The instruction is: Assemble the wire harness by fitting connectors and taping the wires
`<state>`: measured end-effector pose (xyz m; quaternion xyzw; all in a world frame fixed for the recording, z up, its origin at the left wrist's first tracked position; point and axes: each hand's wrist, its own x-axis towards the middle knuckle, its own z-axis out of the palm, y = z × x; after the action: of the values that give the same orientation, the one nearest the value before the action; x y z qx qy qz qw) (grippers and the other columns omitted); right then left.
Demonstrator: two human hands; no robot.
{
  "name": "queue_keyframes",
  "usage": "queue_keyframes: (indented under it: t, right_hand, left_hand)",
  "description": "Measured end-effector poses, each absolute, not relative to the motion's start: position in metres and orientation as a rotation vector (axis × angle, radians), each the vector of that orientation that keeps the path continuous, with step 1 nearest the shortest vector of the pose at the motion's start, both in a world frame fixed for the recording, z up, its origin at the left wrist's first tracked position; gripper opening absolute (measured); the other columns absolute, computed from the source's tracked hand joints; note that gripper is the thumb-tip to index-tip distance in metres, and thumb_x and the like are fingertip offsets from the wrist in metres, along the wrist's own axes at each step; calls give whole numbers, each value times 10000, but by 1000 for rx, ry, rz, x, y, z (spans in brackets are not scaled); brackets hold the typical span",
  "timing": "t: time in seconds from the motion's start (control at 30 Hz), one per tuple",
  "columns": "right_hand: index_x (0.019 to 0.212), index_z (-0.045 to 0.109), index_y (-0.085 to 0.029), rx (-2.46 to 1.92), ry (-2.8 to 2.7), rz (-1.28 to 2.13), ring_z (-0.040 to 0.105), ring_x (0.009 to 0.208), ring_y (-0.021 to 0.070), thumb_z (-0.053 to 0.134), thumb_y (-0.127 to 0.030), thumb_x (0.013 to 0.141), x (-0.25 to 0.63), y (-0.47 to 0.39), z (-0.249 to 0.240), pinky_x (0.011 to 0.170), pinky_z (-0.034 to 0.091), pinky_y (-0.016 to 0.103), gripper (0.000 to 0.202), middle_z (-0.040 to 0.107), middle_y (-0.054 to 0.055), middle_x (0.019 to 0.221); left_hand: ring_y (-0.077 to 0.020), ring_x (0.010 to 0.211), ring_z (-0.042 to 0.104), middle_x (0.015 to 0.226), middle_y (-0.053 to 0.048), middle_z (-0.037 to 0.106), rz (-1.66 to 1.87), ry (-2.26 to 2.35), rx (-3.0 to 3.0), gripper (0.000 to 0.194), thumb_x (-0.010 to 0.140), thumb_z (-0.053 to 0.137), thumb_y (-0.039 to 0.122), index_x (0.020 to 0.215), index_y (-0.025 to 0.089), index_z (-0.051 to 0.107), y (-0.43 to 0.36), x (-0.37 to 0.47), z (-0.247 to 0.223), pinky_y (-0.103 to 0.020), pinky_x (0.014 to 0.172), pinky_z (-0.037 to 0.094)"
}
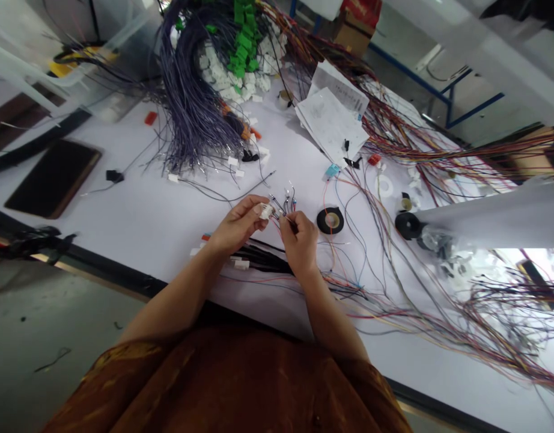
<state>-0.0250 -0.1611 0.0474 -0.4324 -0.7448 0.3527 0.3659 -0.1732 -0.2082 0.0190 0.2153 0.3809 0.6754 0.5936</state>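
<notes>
In my left hand (242,224) a white plastic connector housing (266,211) is pinched between thumb and fingers. My right hand (299,237) is closed on a thin wire right beside the housing, its end close to the connector. Several loose wire ends with metal terminals (289,198) fan out just beyond both hands. Below my hands lies a bundle of black sleeved wires (263,257) with white connectors at its left end. A roll of black tape (330,221) rests to the right of my right hand.
Purple wires (187,102) spread at the back, beside a heap of white and green connectors (243,51). Papers (333,123) lie back right. A phone (54,177) is on the left. Long coloured wires (439,300) cross the right side. The table's dark front edge (124,279) runs before me.
</notes>
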Motion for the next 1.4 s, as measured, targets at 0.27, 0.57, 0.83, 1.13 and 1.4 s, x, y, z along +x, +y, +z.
queue_keyframes:
  t: [0.27,0.57,0.83,1.13,1.4]
  right_hand:
    - [696,514,-193,-1173,-1855,903,399,561,92,562,-338,892,-33,-165,39,583,334,240,249,474,-49,597]
    - [648,470,-191,-1294,-1655,1153,323,535,77,538,-423,881,-36,-167,43,532,293,226,335,366,-75,549]
    - [643,454,-195,-1334,-1607,1101,330,540,81,510,-423,904,-37,-173,42,535,306,227,352,375,-68,555]
    - [750,513,-197,-1113,-1869,986,399,593,98,544,-354,903,-22,-170,40,602,360,235,221,469,-40,651]
    - [685,438,-202,-1198,-1707,1253,305,559,79,561,-368,876,-15,-167,46,527,290,216,282,328,-70,594]
  left_hand:
    - [-79,686,556,882,-23,651,1598,974,706,225,853,711,365,986,189,669,-210,-171,20,-209,651,486]
    - [-95,740,611,1018,-62,683,1614,1111,939,222,878,682,352,1023,187,653,-212,-170,24,-230,678,528]
    - [-93,733,619,976,-48,679,1610,1123,967,217,862,702,332,1017,188,657,-213,-165,25,-237,689,536]
    - [-79,648,591,820,-9,664,1551,933,540,284,790,771,392,955,188,662,-210,-164,23,-210,640,524]
    - [-83,687,596,879,-29,682,1597,964,635,262,816,747,397,966,193,680,-209,-165,19,-207,647,518]
